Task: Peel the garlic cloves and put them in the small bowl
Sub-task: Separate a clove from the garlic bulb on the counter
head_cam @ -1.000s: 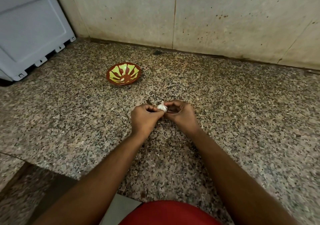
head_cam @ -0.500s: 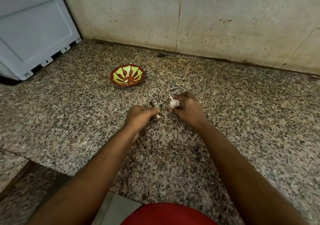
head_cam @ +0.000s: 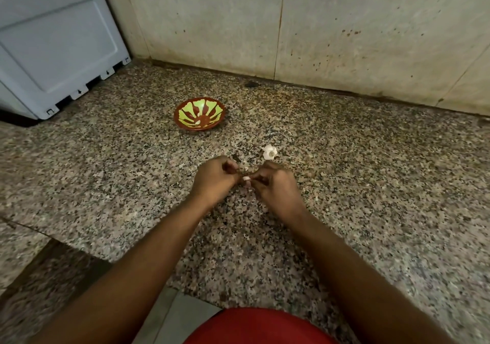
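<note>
A small red bowl (head_cam: 199, 114) with a green flower pattern stands on the granite counter (head_cam: 371, 184), beyond my hands and to the left. A white garlic bulb (head_cam: 269, 152) lies on the counter just past my right hand. My left hand (head_cam: 214, 182) and my right hand (head_cam: 275, 190) meet at the fingertips, fingers curled, and pinch a small pale garlic clove (head_cam: 246, 178) between them. Most of the clove is hidden by my fingers.
A pale blue-grey appliance (head_cam: 53, 46) stands at the back left. A stained tiled wall (head_cam: 318, 25) runs along the back of the counter. The counter's front edge lies close to my body, with a step down at the lower left.
My right hand has set the garlic bulb down on the counter. Both hands have then come together again on a single clove that my left hand pulled off.
</note>
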